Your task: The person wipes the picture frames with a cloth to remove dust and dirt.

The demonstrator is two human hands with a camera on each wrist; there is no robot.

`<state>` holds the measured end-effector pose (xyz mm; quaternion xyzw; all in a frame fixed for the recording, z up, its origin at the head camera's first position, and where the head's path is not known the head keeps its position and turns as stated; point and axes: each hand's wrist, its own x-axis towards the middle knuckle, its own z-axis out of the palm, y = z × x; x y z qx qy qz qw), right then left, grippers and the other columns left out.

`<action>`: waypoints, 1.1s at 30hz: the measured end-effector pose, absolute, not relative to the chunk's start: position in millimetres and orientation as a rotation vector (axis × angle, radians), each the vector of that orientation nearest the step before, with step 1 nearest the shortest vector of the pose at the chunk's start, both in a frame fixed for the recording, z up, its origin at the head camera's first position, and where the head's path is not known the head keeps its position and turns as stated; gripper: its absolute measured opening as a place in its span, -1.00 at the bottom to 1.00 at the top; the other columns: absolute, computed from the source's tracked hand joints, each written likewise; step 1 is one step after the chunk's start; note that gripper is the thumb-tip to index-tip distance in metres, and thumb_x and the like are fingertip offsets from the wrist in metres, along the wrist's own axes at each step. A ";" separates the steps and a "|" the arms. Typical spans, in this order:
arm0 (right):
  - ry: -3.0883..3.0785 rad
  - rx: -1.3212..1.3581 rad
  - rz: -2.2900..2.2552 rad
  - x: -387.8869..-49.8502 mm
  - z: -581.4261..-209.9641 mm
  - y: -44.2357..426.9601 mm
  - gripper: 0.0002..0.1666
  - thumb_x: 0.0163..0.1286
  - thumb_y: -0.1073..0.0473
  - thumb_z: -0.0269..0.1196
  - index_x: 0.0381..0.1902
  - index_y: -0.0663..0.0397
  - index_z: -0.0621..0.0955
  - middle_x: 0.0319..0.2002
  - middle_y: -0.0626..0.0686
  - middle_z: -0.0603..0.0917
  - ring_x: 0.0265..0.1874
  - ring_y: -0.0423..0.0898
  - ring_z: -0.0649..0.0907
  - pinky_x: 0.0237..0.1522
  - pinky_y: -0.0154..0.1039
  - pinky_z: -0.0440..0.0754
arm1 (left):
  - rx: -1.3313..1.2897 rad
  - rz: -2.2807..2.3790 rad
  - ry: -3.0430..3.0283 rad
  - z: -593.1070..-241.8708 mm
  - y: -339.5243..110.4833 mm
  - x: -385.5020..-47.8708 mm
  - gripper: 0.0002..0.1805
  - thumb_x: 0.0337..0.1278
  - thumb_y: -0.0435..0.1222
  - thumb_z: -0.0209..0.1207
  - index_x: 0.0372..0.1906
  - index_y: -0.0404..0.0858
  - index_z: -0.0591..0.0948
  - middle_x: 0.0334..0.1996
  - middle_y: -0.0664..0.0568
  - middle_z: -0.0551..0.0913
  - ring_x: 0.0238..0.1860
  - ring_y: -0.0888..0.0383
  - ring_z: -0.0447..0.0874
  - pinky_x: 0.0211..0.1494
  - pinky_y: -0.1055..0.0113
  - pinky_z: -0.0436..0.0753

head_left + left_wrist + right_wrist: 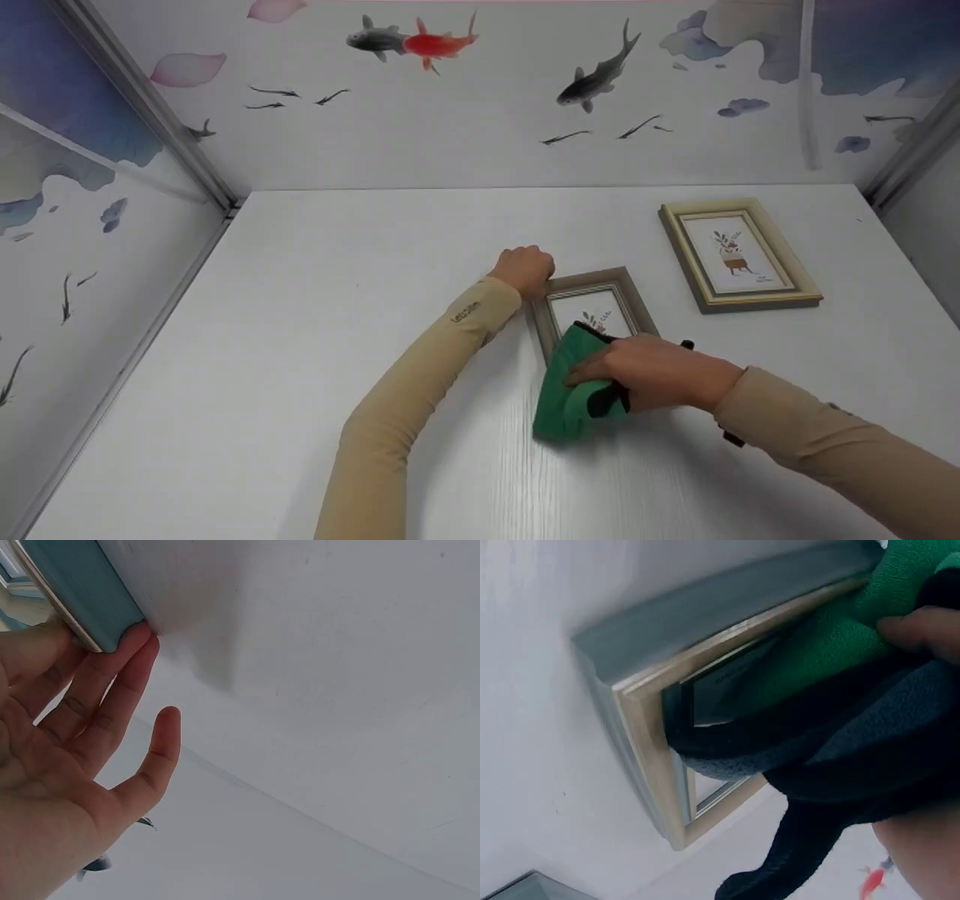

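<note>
A picture frame (637,304) with a grey-brown border and a plant print lies face up on the white table. My left hand (527,270) grips its upper left corner. In the left wrist view, thumb and fingertips of the left hand (82,735) pinch the frame's edge (94,596), with one finger held apart. My right hand (660,371) holds a folded green cloth (559,401) with black edging against the lower part of the frame. In the right wrist view the cloth (817,652) covers much of the glass, and dark folds hang below the fingers.
A second picture frame (806,292), gold-edged, lies face up to the right at the back of the white table (300,300). Behind the table stands a white panel (487,135) printed with fish; another patterned panel (97,300) closes the left side.
</note>
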<state>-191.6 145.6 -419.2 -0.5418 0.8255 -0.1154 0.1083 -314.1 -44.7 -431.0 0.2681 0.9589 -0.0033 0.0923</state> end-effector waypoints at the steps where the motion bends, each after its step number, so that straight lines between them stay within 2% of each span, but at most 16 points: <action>1: 2.453 -1.579 -0.330 -196.0 -420.6 143.5 -0.46 0.09 0.34 0.45 0.07 -0.01 0.65 -0.03 -0.09 0.69 -0.10 -0.18 0.65 -0.17 -0.17 0.64 | 0.793 -0.005 2.848 -431.5 -45.4 -314.4 -0.76 0.34 -0.23 0.13 -0.04 -0.21 0.71 -0.13 -0.02 0.69 -0.11 0.05 0.64 -0.03 0.13 0.58; 7: 2.638 -1.412 -0.309 -225.3 -427.7 124.6 -0.45 0.08 0.43 0.42 0.06 -0.01 0.63 -0.16 -0.03 0.70 -0.29 -0.14 0.65 -0.23 -0.12 0.64 | 0.798 -0.014 2.837 -433.0 -47.7 -315.2 -0.78 0.34 -0.25 0.14 -0.06 -0.20 0.71 -0.15 -0.02 0.68 -0.12 0.08 0.62 -0.06 0.17 0.60; 10: 2.758 -1.305 -0.259 -231.7 -430.2 112.0 -0.56 0.10 0.44 0.41 -0.06 0.03 0.63 -0.29 0.00 0.67 -0.42 -0.11 0.60 -0.34 -0.10 0.62 | 0.814 -0.012 2.830 -433.8 -48.2 -315.4 -0.78 0.35 -0.24 0.12 -0.10 -0.21 0.72 -0.20 -0.02 0.69 -0.20 0.11 0.61 -0.13 0.22 0.61; 12: 2.839 -1.272 -0.155 -229.8 -430.8 102.8 -0.65 0.13 0.38 0.41 -0.12 0.11 0.60 -0.33 0.06 0.65 -0.44 -0.05 0.61 -0.40 -0.08 0.62 | 0.818 -0.009 2.823 -433.8 -48.5 -315.4 -0.78 0.37 -0.24 0.09 -0.12 -0.21 0.72 -0.23 -0.01 0.68 -0.25 0.13 0.58 -0.17 0.26 0.59; 14: 2.902 -1.291 -0.006 -224.3 -431.3 93.9 -0.64 0.15 0.31 0.41 -0.09 0.19 0.57 -0.25 0.13 0.64 -0.34 0.04 0.64 -0.38 -0.05 0.64 | 0.811 0.007 2.815 -433.4 -48.9 -315.5 -0.77 0.39 -0.24 0.08 -0.15 -0.21 0.72 -0.26 -0.01 0.66 -0.29 0.15 0.53 -0.20 0.28 0.57; 16: 2.922 -1.400 0.122 -217.1 -431.8 86.5 -0.54 0.17 0.30 0.40 0.03 0.25 0.55 -0.08 0.21 0.62 -0.15 0.12 0.64 -0.27 -0.02 0.65 | 0.803 0.021 2.812 -432.3 -49.8 -315.2 -0.78 0.39 -0.26 0.07 -0.18 -0.20 0.72 -0.28 0.00 0.64 -0.32 0.16 0.49 -0.23 0.30 0.54; 18: 2.928 -1.527 0.236 -211.0 -433.9 80.2 -0.45 0.17 0.28 0.41 0.13 0.23 0.54 0.07 0.22 0.58 0.02 0.13 0.59 -0.10 -0.02 0.61 | 0.799 0.033 2.812 -431.5 -52.0 -315.3 -0.78 0.39 -0.27 0.05 -0.18 -0.21 0.71 -0.28 -0.01 0.64 -0.34 0.16 0.46 -0.24 0.30 0.52; 20: 2.911 -1.614 0.307 -206.9 -436.2 76.2 -0.45 0.19 0.29 0.39 0.16 0.19 0.55 0.13 0.19 0.56 0.10 0.11 0.55 0.02 -0.02 0.55 | 0.800 0.040 2.812 -432.2 -52.2 -315.9 -0.77 0.39 -0.28 0.05 -0.17 -0.21 0.72 -0.28 0.00 0.64 -0.34 0.17 0.46 -0.24 0.30 0.53; 23: 2.887 -1.612 0.408 -203.3 -437.2 69.6 -0.58 0.21 0.29 0.38 0.05 0.19 0.61 0.06 0.16 0.61 0.09 0.09 0.56 0.05 -0.03 0.53 | 0.808 0.029 2.816 -433.7 -51.9 -316.5 -0.77 0.39 -0.28 0.05 -0.12 -0.21 0.72 -0.25 0.00 0.65 -0.31 0.16 0.49 -0.19 0.30 0.55; 27: 2.838 -1.562 0.552 -194.5 -433.5 62.0 -0.78 0.24 0.25 0.36 -0.16 0.20 0.67 -0.11 0.14 0.67 -0.01 0.07 0.60 -0.05 -0.11 0.59 | 0.828 -0.013 2.821 -434.7 -48.5 -316.1 -0.78 0.37 -0.27 0.10 -0.07 -0.19 0.71 -0.19 0.00 0.66 -0.21 0.15 0.55 -0.14 0.29 0.58; 33: 2.685 -1.629 0.777 -153.2 -422.2 62.7 -0.72 0.11 0.00 0.46 -0.36 0.07 0.70 -0.24 0.04 0.70 -0.13 -0.03 0.64 -0.28 -0.26 0.63 | 0.831 -0.048 2.820 -434.8 -46.9 -314.9 -0.76 0.35 -0.29 0.13 0.01 -0.17 0.69 -0.11 0.02 0.69 -0.11 0.15 0.62 -0.07 0.29 0.60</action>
